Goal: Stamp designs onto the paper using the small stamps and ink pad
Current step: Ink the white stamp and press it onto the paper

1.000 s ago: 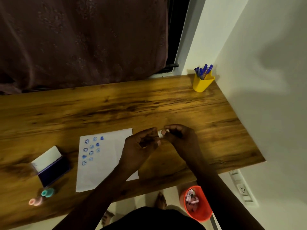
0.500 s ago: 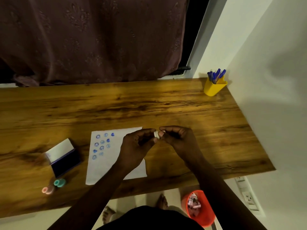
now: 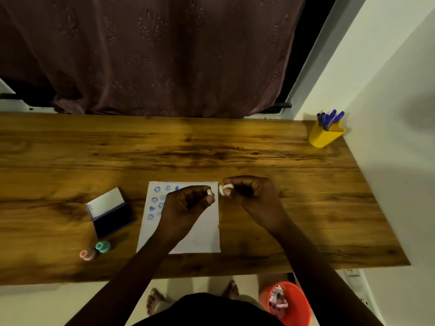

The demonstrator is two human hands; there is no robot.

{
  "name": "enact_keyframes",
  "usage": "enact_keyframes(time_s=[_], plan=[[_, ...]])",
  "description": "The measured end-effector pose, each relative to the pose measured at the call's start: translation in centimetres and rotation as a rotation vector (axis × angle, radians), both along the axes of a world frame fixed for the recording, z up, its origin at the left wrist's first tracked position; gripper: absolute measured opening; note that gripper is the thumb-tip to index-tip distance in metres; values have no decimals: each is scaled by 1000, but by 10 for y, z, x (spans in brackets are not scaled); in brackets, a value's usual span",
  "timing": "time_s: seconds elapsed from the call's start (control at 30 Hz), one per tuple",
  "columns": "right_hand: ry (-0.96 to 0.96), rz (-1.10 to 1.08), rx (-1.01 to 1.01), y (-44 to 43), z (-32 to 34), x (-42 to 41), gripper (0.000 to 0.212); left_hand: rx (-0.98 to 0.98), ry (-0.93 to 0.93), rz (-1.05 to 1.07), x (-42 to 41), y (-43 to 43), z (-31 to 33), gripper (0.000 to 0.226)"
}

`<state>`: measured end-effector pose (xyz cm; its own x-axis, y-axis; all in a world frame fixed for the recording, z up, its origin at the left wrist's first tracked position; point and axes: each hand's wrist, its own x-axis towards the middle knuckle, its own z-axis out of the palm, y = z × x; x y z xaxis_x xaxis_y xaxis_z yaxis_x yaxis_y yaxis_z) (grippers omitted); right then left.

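Note:
A white paper (image 3: 202, 234) with several blue stamped marks in its upper left lies on the wooden table (image 3: 211, 151). My left hand (image 3: 188, 205) hovers over the paper's upper part and pinches a small white cap (image 3: 210, 192). My right hand (image 3: 249, 196), just past the paper's top right corner, pinches a small white stamp (image 3: 225, 188) with a bluish end. The two pieces sit a little apart. An open ink pad (image 3: 110, 216) with a dark blue pad lies left of the paper. A teal stamp (image 3: 103, 246) and a pink stamp (image 3: 86, 254) rest below it.
A yellow cup of blue pens (image 3: 326, 131) stands at the table's far right corner, beside the white wall. A brown curtain (image 3: 150, 55) hangs behind the table. On the floor below are an orange bin (image 3: 294, 304) and bare feet.
My hands have pulled slightly apart, so the white piece in the left hand is now separate from the stamp in the right. The camera view has shifted, moving everything rightward in the frame.

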<state>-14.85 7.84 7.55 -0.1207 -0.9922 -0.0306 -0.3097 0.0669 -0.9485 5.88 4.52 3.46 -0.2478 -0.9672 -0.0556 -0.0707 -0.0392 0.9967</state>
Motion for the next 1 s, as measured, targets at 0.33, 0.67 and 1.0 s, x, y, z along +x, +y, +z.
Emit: enact_keyframes(time_s=[0.33, 0.67, 1.0], plan=[[54, 7, 40, -27, 1, 46, 21, 9, -18, 240, 62, -1, 6, 37], [90, 229, 16, -62, -2, 125, 24, -51, 26, 412, 135, 10, 15, 34], [329, 482, -129, -84, -22, 204, 20, -137, 80, 452, 196, 24, 11, 22]])
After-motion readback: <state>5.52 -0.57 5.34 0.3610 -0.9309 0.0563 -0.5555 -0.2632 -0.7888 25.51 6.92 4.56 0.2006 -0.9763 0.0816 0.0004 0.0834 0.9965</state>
